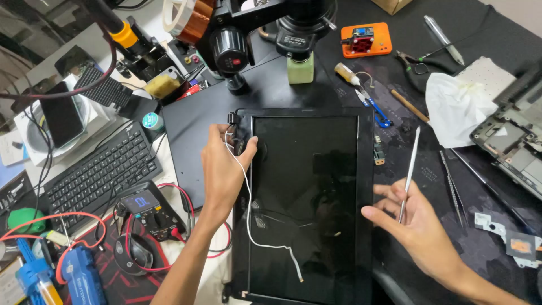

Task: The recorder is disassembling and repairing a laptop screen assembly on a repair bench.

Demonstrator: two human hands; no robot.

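Beside laptop lid (307, 169) — keyboard (99, 172), multimeter (145, 208), tweezers (453, 189), tissue (458, 107)

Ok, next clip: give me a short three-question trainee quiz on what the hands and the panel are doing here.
1. True or false: the right hand holds a thin metal pry tool.
2. Which does the left hand pinch? A) white cable B) tweezers C) keyboard
3. Fill in: the left hand rests at the upper-left corner of the black ____.

Key
1. True; the tool stands nearly upright between its fingers.
2. A; the cable trails down across the panel.
3. Screen panel, lying flat on the dark mat.
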